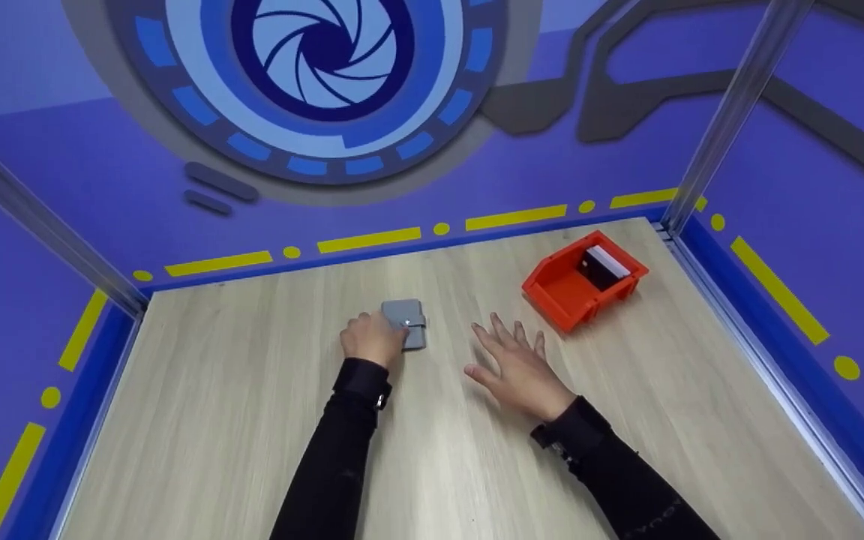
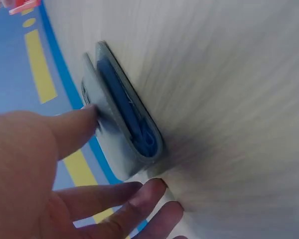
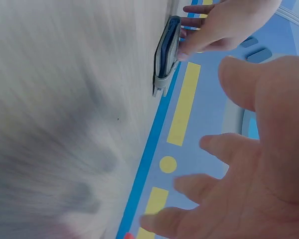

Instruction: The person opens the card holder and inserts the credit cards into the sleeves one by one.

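A grey wallet [image 1: 415, 310] with a snap strap lies on the wooden table, its blue inside visible from the end in the left wrist view. At its left side, my left hand [image 1: 372, 340] grips it: the thumb [image 2: 77, 130] is on the upper cover and the fingers [image 2: 149, 196] curl at the folded edge, fingertips close to the tabletop. To the right of the wallet, my right hand [image 1: 518, 373] hovers over the table with fingers spread and holds nothing. The right wrist view shows the wallet [image 3: 165, 55] beyond that hand.
An orange-red plastic bin [image 1: 561, 289] sits at the back right, with a black-and-white block-like item [image 1: 603, 268] inside. Blue printed panels [image 1: 402, 202] stand behind the table [image 1: 237, 405] and along both sides, with metal posts at the corners.
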Motion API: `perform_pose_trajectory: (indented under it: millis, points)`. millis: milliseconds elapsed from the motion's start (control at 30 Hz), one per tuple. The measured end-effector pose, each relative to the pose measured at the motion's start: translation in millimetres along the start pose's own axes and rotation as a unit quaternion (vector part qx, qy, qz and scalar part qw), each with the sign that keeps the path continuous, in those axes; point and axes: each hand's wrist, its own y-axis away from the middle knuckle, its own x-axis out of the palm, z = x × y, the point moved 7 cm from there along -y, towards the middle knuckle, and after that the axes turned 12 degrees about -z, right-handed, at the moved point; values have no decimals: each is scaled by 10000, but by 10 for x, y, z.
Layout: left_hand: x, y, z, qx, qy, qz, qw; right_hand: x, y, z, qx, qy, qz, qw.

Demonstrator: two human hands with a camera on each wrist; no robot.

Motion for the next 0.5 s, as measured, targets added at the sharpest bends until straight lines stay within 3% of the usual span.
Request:
perform_pose_trajectory:
  millis: [133, 233, 500]
  points:
    - [56, -7, -8, -398, 277, 346, 9982, 2, 3, 3, 23, -11, 46, 10000]
    - [45, 6, -20, -585, 690, 400, 9951, -6, 1, -2, 37, -41, 26, 10000]
    - [-171, 100, -56, -435, 1600, 604, 9843, -43, -10, 3, -1, -121, 27, 9999]
